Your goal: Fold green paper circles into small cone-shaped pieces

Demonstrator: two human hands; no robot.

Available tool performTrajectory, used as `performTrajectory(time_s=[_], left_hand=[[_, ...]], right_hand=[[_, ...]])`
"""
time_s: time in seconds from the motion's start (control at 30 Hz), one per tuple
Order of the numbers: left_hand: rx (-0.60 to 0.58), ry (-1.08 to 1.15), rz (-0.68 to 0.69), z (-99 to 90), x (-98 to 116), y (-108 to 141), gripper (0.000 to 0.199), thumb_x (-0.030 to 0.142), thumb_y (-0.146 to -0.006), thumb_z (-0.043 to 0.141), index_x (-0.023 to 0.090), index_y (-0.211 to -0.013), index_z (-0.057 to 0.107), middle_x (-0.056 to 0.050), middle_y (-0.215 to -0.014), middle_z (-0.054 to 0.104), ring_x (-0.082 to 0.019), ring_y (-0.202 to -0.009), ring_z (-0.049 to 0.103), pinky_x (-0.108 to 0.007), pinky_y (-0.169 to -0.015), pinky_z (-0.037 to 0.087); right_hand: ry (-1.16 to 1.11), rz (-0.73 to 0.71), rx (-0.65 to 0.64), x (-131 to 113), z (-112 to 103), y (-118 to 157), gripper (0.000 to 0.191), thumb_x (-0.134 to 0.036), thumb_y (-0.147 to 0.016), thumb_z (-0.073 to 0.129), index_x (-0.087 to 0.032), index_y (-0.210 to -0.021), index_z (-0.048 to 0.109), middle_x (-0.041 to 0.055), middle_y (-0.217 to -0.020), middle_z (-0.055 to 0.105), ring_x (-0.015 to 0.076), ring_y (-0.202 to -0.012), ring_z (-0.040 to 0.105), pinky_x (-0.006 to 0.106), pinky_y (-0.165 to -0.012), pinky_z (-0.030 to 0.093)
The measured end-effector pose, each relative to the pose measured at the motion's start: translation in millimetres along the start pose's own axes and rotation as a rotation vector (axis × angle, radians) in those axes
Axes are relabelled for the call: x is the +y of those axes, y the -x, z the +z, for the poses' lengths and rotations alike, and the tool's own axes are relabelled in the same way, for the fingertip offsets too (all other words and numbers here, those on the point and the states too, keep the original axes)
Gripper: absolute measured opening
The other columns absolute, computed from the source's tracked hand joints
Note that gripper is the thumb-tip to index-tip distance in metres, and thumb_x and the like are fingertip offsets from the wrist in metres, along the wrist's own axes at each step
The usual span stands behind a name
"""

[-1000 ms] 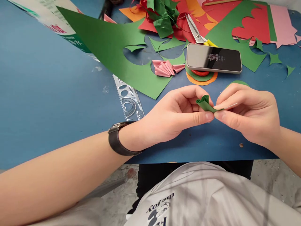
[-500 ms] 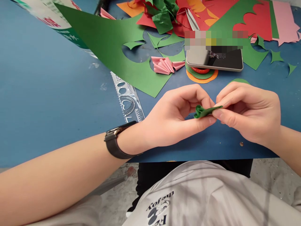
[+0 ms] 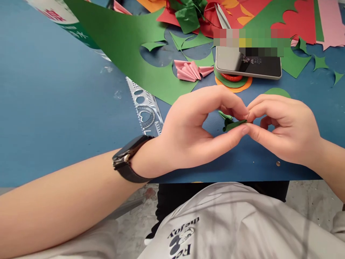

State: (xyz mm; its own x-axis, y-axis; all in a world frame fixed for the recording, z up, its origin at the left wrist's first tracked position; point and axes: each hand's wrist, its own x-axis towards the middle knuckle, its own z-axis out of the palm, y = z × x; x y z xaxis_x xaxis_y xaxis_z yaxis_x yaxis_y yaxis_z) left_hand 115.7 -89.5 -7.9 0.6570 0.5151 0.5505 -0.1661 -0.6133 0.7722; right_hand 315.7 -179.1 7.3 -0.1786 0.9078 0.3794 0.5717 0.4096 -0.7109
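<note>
A small folded piece of green paper (image 3: pixel 232 125) is held above the table's near side, its curled end pointing left. My left hand (image 3: pixel 201 126) pinches it from the left between thumb and fingertips. From the right, my right hand (image 3: pixel 283 126) grips its narrow end with thumb and forefinger, and the fingertips of both hands meet there. My fingers cover the right end of the paper. Just beyond my hands lie rolled pink paper cones (image 3: pixel 188 71) and a phone (image 3: pixel 249 64) resting over red-handled scissors (image 3: pixel 223 18).
A large cut green sheet (image 3: pixel 129 46) spreads at the upper left, over a clear stencil ruler (image 3: pixel 145 111). Behind are red paper (image 3: pixel 302 21), pink paper (image 3: pixel 332 23) and green scraps (image 3: pixel 320 63). A plastic bottle or wrapper (image 3: pixel 72 28) lies far left. Green and orange discs (image 3: pixel 246 85) sit under the phone.
The fingers of my left hand have arched higher and shifted over the green paper. The paper has turned, and a second lighter green fold now shows behind its curled end.
</note>
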Motion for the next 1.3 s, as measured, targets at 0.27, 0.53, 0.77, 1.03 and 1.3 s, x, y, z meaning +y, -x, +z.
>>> performTrajectory(time_s=[0.27, 0.53, 0.77, 1.03, 1.3], left_hand=[[-0.080, 0.033, -0.064, -1.6, -2, 2, 0.014, 0.009, -0.091, 0.075, 0.021, -0.098, 0.072, -0.004, -0.092, 0.079, -0.015, -0.080, 0.073, -0.032, -0.074, 0.065], [-0.016, 0.220, -0.248, -2.5, -7, -1, 0.008, 0.012, -0.093, 0.076, 0.018, -0.096, 0.072, -0.001, -0.088, 0.072, -0.008, -0.075, 0.068, -0.020, -0.069, 0.063], [-0.073, 0.246, -0.428, -1.2, -2, -5, 0.005, 0.019, -0.091, 0.073, 0.016, -0.095, 0.071, -0.001, -0.085, 0.070, -0.011, -0.072, 0.064, -0.023, -0.062, 0.056], [-0.191, 0.070, -0.521, -3.9, 8, -10, 0.021, 0.030, -0.096, 0.067, 0.019, -0.078, 0.069, 0.000, -0.071, 0.065, -0.013, -0.064, 0.055, -0.027, -0.062, 0.048], [-0.288, 0.006, -0.521, -5.9, 7, -11, 0.017, 0.024, -0.093, 0.062, 0.020, -0.076, 0.064, 0.001, -0.072, 0.064, -0.013, -0.067, 0.054, -0.026, -0.063, 0.048]], right_hand=[[0.065, -0.027, -0.164, 2, -4, -1, 0.013, -0.015, -0.096, 0.064, -0.025, -0.091, 0.070, 0.0034, -0.087, 0.077, 0.0192, -0.075, 0.070, 0.035, -0.067, 0.059], [-0.066, 0.037, 0.001, 7, 0, -1, 0.013, -0.016, -0.096, 0.070, -0.028, -0.101, 0.069, -0.0017, -0.091, 0.077, 0.0157, -0.077, 0.072, 0.031, -0.067, 0.062], [-0.090, 0.039, 0.055, 14, 5, 2, 0.016, -0.016, -0.097, 0.068, -0.030, -0.102, 0.064, -0.0024, -0.089, 0.074, 0.0158, -0.078, 0.071, 0.033, -0.071, 0.063], [-0.103, 0.070, 0.043, 13, 4, 5, 0.018, -0.014, -0.095, 0.070, -0.029, -0.100, 0.062, -0.0020, -0.092, 0.071, 0.0151, -0.080, 0.070, 0.034, -0.072, 0.063], [-0.002, 0.075, -0.036, 11, 1, 4, 0.022, -0.009, -0.088, 0.071, -0.029, -0.092, 0.061, -0.0022, -0.087, 0.073, 0.0169, -0.076, 0.068, 0.034, -0.070, 0.061]])
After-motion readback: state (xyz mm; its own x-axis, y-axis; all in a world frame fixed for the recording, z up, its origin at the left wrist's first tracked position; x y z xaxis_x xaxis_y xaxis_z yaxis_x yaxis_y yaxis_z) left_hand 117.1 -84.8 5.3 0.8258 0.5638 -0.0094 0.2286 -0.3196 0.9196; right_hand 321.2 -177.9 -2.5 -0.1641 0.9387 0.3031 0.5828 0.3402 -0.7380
